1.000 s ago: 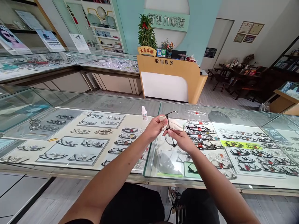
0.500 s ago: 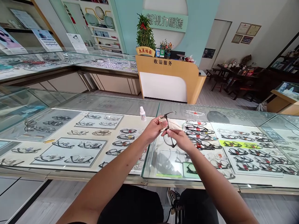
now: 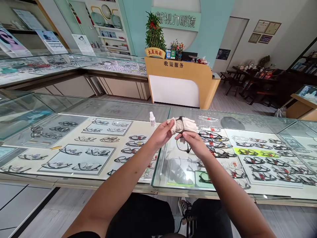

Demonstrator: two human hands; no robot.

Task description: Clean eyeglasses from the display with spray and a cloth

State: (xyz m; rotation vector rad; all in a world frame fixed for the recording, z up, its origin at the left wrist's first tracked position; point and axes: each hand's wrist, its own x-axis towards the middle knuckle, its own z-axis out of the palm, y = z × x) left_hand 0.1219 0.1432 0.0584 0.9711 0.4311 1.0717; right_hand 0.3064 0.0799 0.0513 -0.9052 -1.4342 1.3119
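Observation:
Above the glass counter, a pair of dark-framed eyeglasses (image 3: 183, 144) is in my right hand (image 3: 194, 141), whose fingers pinch the frame near its middle. One lens hangs below those fingers; the other lies against a cream cloth (image 3: 189, 125). My left hand (image 3: 163, 131) is closed on the cloth's left end, thumb on top. The cloth spreads behind the upper rim, to the right of my left hand. A small white bottle (image 3: 152, 119) stands upright on the counter glass, left of and beyond my left hand.
The glass display counter (image 3: 158, 189) runs across in front of me, with rows of eyeglasses inside. A round dark tray (image 3: 232, 123) is to the right. Across the aisle stands a wooden cashier desk (image 3: 178, 69) with a potted plant (image 3: 155, 34).
The eyeglasses have turned, so the upper rim now faces me in front of the cloth. More of the cloth shows, spread to the right. The view has shifted slightly.

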